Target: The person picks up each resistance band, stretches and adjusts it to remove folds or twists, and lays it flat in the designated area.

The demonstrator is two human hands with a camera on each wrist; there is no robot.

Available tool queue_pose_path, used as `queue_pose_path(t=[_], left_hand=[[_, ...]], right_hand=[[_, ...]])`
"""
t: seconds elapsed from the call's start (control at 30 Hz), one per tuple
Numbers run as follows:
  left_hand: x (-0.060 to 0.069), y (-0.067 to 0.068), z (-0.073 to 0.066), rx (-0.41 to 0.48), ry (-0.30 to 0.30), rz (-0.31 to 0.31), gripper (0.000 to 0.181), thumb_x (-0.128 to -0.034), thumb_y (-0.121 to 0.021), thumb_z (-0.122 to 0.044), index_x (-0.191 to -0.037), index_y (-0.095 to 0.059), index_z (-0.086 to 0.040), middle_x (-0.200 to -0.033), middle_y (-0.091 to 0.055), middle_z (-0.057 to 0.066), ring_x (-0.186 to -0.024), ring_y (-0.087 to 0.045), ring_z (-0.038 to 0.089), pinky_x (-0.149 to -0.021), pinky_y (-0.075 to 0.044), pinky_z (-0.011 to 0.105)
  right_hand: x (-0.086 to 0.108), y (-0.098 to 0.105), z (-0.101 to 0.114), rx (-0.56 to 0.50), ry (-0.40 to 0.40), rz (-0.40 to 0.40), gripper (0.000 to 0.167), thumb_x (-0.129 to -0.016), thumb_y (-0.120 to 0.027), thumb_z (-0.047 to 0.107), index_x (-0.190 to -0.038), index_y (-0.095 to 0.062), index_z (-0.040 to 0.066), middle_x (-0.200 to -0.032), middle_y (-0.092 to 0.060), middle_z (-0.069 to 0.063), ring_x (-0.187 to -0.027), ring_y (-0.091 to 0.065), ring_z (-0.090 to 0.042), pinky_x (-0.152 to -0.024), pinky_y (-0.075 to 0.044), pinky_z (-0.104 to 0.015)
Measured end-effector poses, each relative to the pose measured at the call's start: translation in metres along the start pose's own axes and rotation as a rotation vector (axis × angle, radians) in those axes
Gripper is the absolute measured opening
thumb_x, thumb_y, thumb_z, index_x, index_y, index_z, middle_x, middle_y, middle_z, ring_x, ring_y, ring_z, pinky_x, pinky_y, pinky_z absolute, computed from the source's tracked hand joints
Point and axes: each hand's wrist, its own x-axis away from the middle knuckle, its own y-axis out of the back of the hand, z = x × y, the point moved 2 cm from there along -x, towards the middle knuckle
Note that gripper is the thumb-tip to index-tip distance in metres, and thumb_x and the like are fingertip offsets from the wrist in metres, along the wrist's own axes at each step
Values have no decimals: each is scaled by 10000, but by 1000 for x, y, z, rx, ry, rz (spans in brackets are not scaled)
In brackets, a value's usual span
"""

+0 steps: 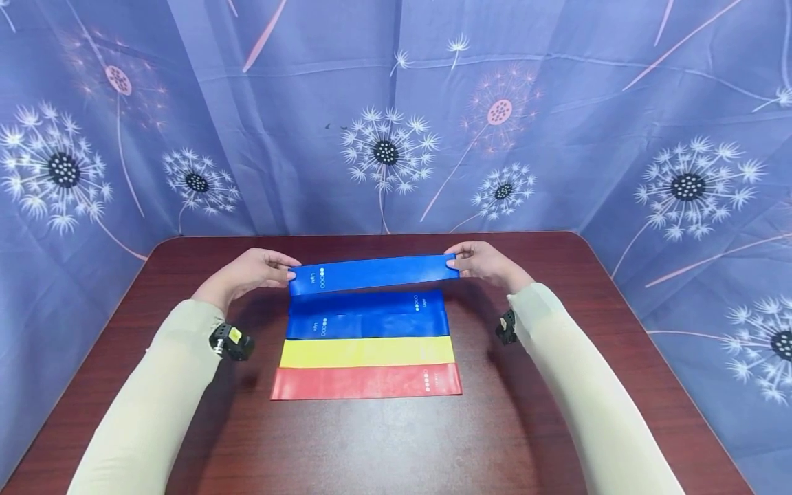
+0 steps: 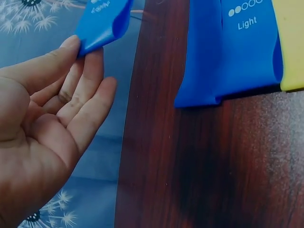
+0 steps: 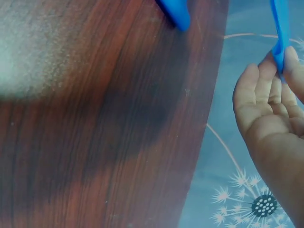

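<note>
A blue resistance band [image 1: 374,273], printed "Light" at its left end, is stretched out flat above the far part of the table. My left hand [image 1: 255,273] pinches its left end between thumb and fingers, while the right hand [image 1: 487,264] pinches the other end. Closer to me lie more blue bands [image 1: 368,325], partly overlapping, then a yellow band [image 1: 368,352] and a red band [image 1: 359,383]. In the left wrist view, the held band's looped end [image 2: 102,28] shows at the thumb tip. The right wrist view catches the band edge-on [image 3: 280,38] between thumb and fingers.
The dark red-brown wooden table [image 1: 371,447] has rounded far corners. A blue curtain with dandelion prints [image 1: 297,137] hangs behind it and along both sides. A small black camera [image 1: 232,342] is strapped to the left wrist, another [image 1: 506,327] to the right.
</note>
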Motion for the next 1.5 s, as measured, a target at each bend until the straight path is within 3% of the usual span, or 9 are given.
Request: queue_pose_path(t=[0.2,0.3,0.4,0.57,0.67,0.87,1.0,1.13,1.5], left_hand=[[0,1,5,48,22,16,511,-1007,-615,-84,-1446,-468,133,-1326,-646,253,-987,-696,59,-1107,-473,490],[-2,1,8,148,35,-25,542,-1011,-617,-104,-1459,-440,144,-1124,-750,73,-917,-707,21,-1026,-557,383],[-6,0,12,313,47,-80,579,-1017,-604,-96,-1489,-380,151,-900,-741,-122,-830,-717,-4,-868,-612,243],[-13,-2,14,466,79,-167,558,-1023,-579,-83,-1505,-370,106,-762,-716,-170,-715,-717,1,-721,-610,187],[-14,-3,14,474,121,-203,544,-1031,-575,-107,-1515,-388,57,-745,-696,-163,-671,-696,15,-720,-621,215],[-15,-4,21,435,160,-244,531,-1028,-596,-133,-1511,-430,12,-756,-666,-169,-673,-662,15,-718,-617,207],[-17,-6,25,329,142,-282,489,-1018,-612,-123,-1462,-487,39,-805,-642,-169,-706,-656,3,-761,-620,217],[-20,-11,25,256,115,-312,492,-1004,-628,-112,-1439,-506,82,-878,-646,-133,-722,-657,-13,-853,-619,259],[-25,-17,32,260,131,-349,488,-997,-633,-86,-1431,-509,99,-1049,-708,26,-729,-653,-18,-837,-619,242]], right_hand=[[0,2,-3,-62,-23,28,506,-1034,-577,83,-1498,-427,-53,-1092,-628,3,-819,-619,-13,-829,-566,-194],[-2,1,-5,-57,-36,3,508,-1039,-578,109,-1503,-432,-38,-1227,-619,-85,-837,-623,-15,-862,-559,-200],[-2,-1,-5,-67,-42,-32,504,-1022,-618,158,-1472,-474,-17,-1260,-614,-109,-871,-634,-40,-934,-567,-249],[-5,-8,-3,-132,-61,-77,507,-979,-684,179,-1396,-503,-45,-1091,-629,-41,-883,-630,-89,-1052,-554,-368],[-11,-12,-2,-142,-100,-113,477,-993,-657,146,-1390,-481,-51,-1046,-595,-19,-860,-609,-83,-1086,-534,-391],[-14,-17,-6,-198,-107,-136,220,-986,-665,123,-1135,-529,35,-793,-582,80,-707,-580,-48,-754,-578,-187],[-15,-22,-12,-225,-105,-133,159,-987,-657,111,-1063,-525,67,-753,-584,97,-704,-564,-50,-734,-558,-189],[-16,-25,-17,-208,-122,-149,196,-984,-667,130,-1094,-525,50,-777,-573,74,-721,-546,-68,-727,-546,-188],[-21,-36,-21,-130,-184,-216,320,-994,-669,183,-1222,-528,9,-913,-551,-3,-785,-541,-123,-709,-535,-189]])
